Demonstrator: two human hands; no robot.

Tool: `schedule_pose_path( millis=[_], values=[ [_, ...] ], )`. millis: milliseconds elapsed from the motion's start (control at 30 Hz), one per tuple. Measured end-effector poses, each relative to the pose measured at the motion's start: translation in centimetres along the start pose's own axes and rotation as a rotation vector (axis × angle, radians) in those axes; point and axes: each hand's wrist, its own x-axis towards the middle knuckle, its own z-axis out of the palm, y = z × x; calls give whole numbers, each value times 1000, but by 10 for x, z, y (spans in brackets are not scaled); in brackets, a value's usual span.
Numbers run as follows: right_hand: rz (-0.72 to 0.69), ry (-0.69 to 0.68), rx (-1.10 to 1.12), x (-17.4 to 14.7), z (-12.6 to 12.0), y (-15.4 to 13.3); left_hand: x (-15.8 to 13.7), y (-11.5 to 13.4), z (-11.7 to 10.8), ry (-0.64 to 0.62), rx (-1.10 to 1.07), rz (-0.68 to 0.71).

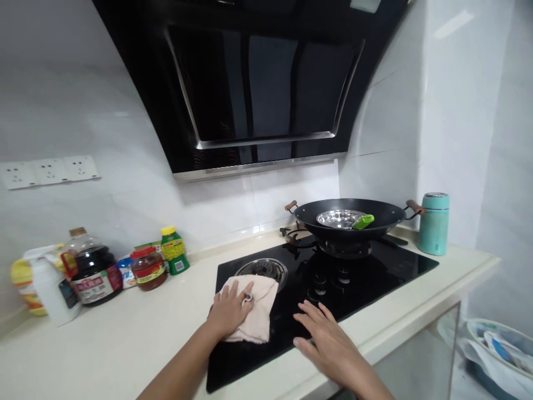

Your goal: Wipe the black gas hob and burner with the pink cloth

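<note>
The left hand lies flat, palm down, fingers extended, on a folded cream cloth; it presses on the fabric without gripping it. The cloth has a soft, napped texture and rests on the near left part of the black, glossy cooktop, overlapping the near edge of the round left burner. A small detail beside the left thumb is too blurred to identify. The right hand is open and unloaded, fingers spread, above the near edge of the cooktop.

At the far right, a black, wide-rimmed wok with two wooden-gripped handles sits on the right burner. It contains a shiny, shallow metal dish and a bright green item at the dish's right side. A cylindrical turquoise flask stands right of the wok.

On the left counter, a clear plastic bottle holds dark liquid; a red-lidded jar holds reddish-brown contents. A yellow-capped green bottle stands just right of the jar.
</note>
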Motion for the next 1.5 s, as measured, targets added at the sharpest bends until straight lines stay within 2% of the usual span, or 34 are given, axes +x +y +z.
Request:
schedule_pose_path(
  millis=[200, 400, 600, 867, 967, 1033, 1133, 1300, 1500],
  values=[
    [-2, 5, -7, 0, -1, -2, 40, 3, -5, -17, -78, 9],
    [23, -21, -12, 0, -7, -3, 37, 1, 5, 27, -136, -24],
    [17, -29, -29, 0, -4, -2, 6, 8, 6, 27, -117, -6],
    [-10, -21, -13, 2, 2, 6, -80, 32, -3, -31, -134, 238],
    [-19, -30, -17, 2, 3, 9, -105, 28, -6, -92, -186, 309],
    [-22, -27, -19, 1, 3, 8, -108, 19, -7, -108, -209, 295],
    [-15, -16, -10, 0, 1, 5, -91, 3, -6, -77, -207, 212],
    [27, -45, 6, -1, -5, -3, -39, -14, 3, -19, -137, 34],
    [43, -42, 33, -1, -7, -6, 15, -27, 7, 26, -128, -17]
  ],
)
